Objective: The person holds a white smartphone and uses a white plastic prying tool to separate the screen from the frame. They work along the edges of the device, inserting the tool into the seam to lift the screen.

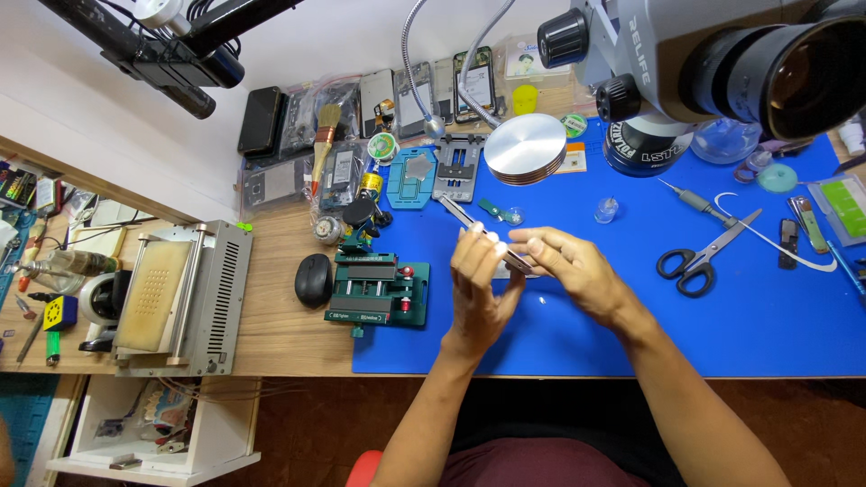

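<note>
My left hand (476, 287) and my right hand (572, 268) meet over the blue work mat (722, 316). Together they hold a thin, flat silver phone part (469, 219), seen edge-on, slanting up to the left. The left fingertips pinch its near end from the left. My right fingers close on the same end from the right. The part's lower end is hidden between the fingers.
A green clamp fixture (374, 289) and a black mouse (314, 280) lie left of my hands. Black-handled scissors (699, 260), tweezers and tools lie on the right. A microscope (722, 63) hangs above, a round lamp head (525, 149) behind. A grey heating machine (185, 298) stands far left.
</note>
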